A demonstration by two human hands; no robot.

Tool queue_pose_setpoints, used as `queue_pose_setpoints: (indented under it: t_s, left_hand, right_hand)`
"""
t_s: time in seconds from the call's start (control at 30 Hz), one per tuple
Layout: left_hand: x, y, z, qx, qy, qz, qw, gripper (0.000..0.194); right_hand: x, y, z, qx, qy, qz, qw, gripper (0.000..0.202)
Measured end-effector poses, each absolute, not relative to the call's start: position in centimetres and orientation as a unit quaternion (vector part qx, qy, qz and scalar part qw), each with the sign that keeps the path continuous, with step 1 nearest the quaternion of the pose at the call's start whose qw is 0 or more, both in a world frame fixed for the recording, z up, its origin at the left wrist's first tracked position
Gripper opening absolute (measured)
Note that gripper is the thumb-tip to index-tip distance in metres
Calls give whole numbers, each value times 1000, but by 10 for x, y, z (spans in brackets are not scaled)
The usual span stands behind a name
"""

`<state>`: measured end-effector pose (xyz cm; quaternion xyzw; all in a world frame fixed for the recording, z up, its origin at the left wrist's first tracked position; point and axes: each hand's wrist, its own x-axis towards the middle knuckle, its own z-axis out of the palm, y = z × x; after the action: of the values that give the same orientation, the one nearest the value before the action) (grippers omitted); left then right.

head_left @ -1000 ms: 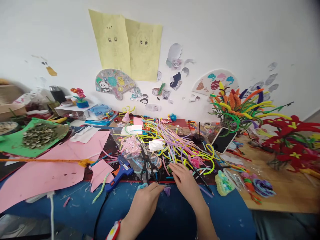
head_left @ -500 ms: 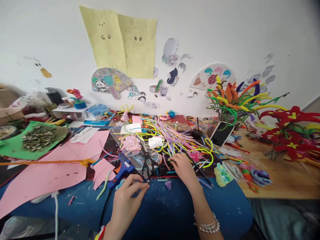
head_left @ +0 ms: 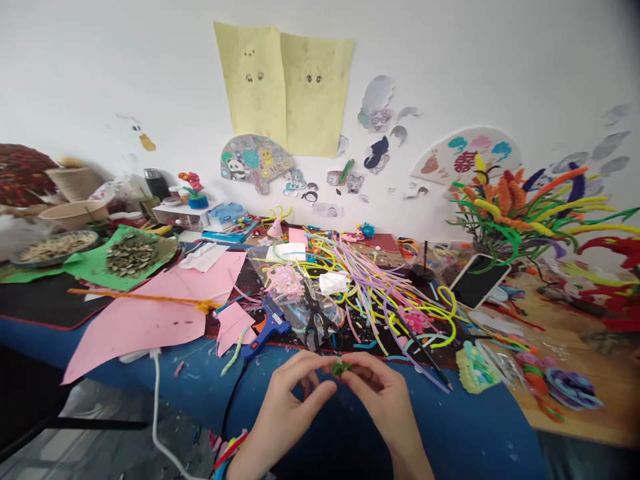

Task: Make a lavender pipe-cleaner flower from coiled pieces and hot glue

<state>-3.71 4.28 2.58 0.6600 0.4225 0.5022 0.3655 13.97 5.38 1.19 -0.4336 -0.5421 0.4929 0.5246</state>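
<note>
A small green fuzzy piece (head_left: 340, 367) is held up over the front of the blue-covered table, between my fingertips. My right hand (head_left: 381, 387) pinches it between thumb and forefinger. From the other side, the fingers of my left hand (head_left: 297, 393) close in on the same piece, with the forefinger tip at its edge. Part of the piece is hidden by the fingers. Just beyond my hands lie black-handled scissors (head_left: 315, 320), and to their left a blue glue gun (head_left: 269, 328). A heap of coloured pipe cleaners (head_left: 370, 273) spreads behind them.
Pink paper sheets (head_left: 155, 327) and a green sheet (head_left: 85, 267) bearing a pile of flat bits lie to the left. At the right are a phone (head_left: 479, 281), a bunch of pipe-cleaner flowers (head_left: 510, 207) and a black pencil (head_left: 425, 353). A white cable (head_left: 156, 400) hangs down the front.
My right hand has come back from the pipe-cleaner heap and met my left hand. A small green piece now shows between them. The view has swung left.
</note>
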Motion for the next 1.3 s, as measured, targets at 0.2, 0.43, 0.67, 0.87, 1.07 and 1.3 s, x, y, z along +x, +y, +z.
queue_pose_setpoints:
  t_s: [0.2, 0.43, 0.67, 0.87, 1.07, 1.3]
  left_hand:
    - [-42, 35, 28, 606, 448, 496, 431, 10]
    - [-45, 30, 23, 469, 415, 476, 618, 37]
    - [-52, 26, 29, 504, 448, 505, 540, 33]
    - [-53, 27, 24, 484, 385, 481, 622, 30]
    - [-68, 19, 35, 672, 408, 347, 512, 11]
    - [-74, 15, 31, 681, 454, 393, 419, 7]
  right_hand:
    - [122, 36, 8, -438, -501, 513, 542, 17]
    - [115, 25, 8, -444, -473, 534, 543, 18]
    - [122, 19, 18, -447, -565, 516, 463, 15]
    - [126, 11, 21, -406, -606, 570, 380, 20]
    - [136, 2, 15, -419, -611, 572, 352, 23]
    - [142, -4, 0, -411, -561, 622, 359, 32]
